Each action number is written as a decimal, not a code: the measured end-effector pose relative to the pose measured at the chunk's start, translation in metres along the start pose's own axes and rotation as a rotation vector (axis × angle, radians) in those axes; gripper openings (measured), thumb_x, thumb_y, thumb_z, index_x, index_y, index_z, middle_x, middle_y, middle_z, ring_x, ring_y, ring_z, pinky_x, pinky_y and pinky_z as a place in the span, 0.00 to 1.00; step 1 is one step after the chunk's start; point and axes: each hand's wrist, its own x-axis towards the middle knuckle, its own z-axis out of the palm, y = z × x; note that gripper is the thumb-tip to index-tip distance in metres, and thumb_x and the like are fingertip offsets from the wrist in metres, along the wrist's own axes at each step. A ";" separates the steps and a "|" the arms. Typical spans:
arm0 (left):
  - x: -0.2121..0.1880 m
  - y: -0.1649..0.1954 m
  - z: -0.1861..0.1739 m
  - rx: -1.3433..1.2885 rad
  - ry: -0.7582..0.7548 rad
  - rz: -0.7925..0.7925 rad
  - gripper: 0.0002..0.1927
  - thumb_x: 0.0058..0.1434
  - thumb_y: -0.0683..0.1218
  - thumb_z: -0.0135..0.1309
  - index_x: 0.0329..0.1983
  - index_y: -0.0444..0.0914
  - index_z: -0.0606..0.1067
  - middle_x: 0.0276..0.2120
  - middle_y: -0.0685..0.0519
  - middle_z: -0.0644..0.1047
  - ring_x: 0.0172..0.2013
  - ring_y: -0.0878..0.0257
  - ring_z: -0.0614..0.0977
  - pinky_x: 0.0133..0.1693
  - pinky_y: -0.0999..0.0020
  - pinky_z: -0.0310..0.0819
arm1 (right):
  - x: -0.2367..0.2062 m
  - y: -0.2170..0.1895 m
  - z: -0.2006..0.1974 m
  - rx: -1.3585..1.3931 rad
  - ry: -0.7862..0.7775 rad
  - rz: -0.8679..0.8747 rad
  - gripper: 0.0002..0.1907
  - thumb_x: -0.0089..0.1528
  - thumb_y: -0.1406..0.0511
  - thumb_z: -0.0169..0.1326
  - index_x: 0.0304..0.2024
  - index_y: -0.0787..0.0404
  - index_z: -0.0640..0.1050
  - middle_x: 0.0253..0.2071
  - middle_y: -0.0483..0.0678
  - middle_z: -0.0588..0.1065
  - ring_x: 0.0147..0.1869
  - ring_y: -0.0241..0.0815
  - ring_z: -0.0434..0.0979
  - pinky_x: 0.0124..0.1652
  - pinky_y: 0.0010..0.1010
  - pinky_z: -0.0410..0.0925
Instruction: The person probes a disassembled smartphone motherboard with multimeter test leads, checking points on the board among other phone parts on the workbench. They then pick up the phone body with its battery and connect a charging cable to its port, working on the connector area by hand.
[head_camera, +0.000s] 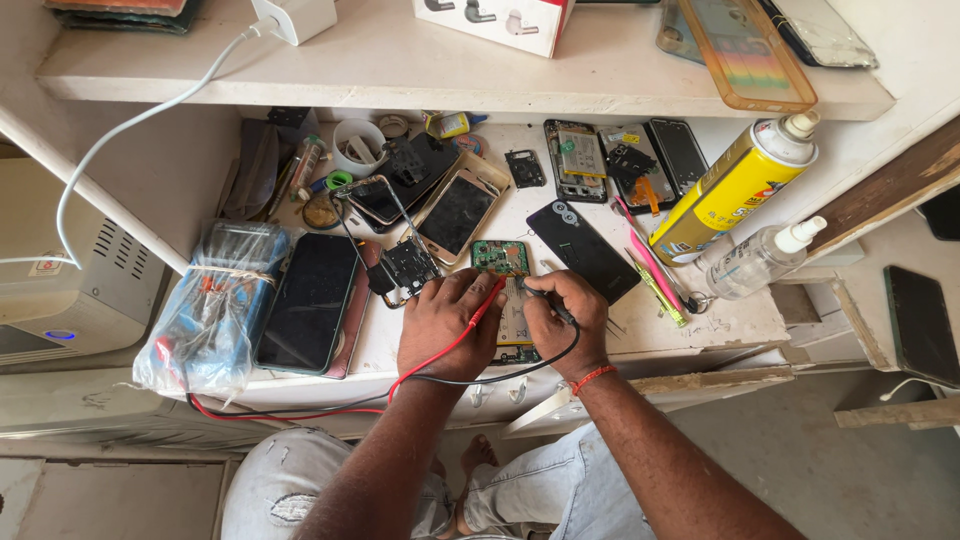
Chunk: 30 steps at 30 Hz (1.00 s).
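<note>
Currently: left hand (447, 322) pinching red probe (487, 299), right hand (566, 318) pinching black probe (548, 304) — both tips set toward green circuit board (501, 257) of opened phone (513, 318) at front edge of workbench (700, 335). Probing apparently midway; dismantling done, reassembly left. Dark intact phone (307, 300) toward left edge, yellow spray can (735, 188) toward right — untouched.

Both forearms are bare, without sleeves. An orange-red thread band (592, 378) circles the right wrist. Light, faded denim trousers (290, 490) with frayed, worn patches cover the knees at lower frame.
</note>
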 end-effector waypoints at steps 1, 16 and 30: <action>0.000 0.000 -0.001 0.003 0.001 0.005 0.18 0.66 0.56 0.54 0.55 0.47 0.80 0.53 0.50 0.80 0.51 0.50 0.79 0.49 0.51 0.71 | 0.000 0.000 0.000 -0.012 -0.009 0.017 0.07 0.59 0.74 0.56 0.39 0.64 0.81 0.31 0.45 0.79 0.31 0.29 0.78 0.30 0.23 0.70; -0.002 -0.002 -0.005 0.025 -0.016 0.014 0.19 0.66 0.56 0.54 0.57 0.48 0.79 0.53 0.51 0.79 0.51 0.50 0.79 0.48 0.52 0.72 | -0.001 -0.001 0.005 0.008 0.001 -0.043 0.07 0.57 0.75 0.56 0.38 0.65 0.80 0.28 0.43 0.76 0.28 0.27 0.73 0.29 0.22 0.68; 0.000 -0.007 -0.002 0.023 -0.024 0.006 0.20 0.66 0.57 0.54 0.58 0.50 0.78 0.54 0.52 0.79 0.52 0.51 0.78 0.49 0.52 0.71 | 0.003 0.001 0.008 -0.066 0.012 -0.102 0.08 0.56 0.74 0.59 0.39 0.64 0.79 0.31 0.46 0.77 0.30 0.30 0.77 0.30 0.24 0.71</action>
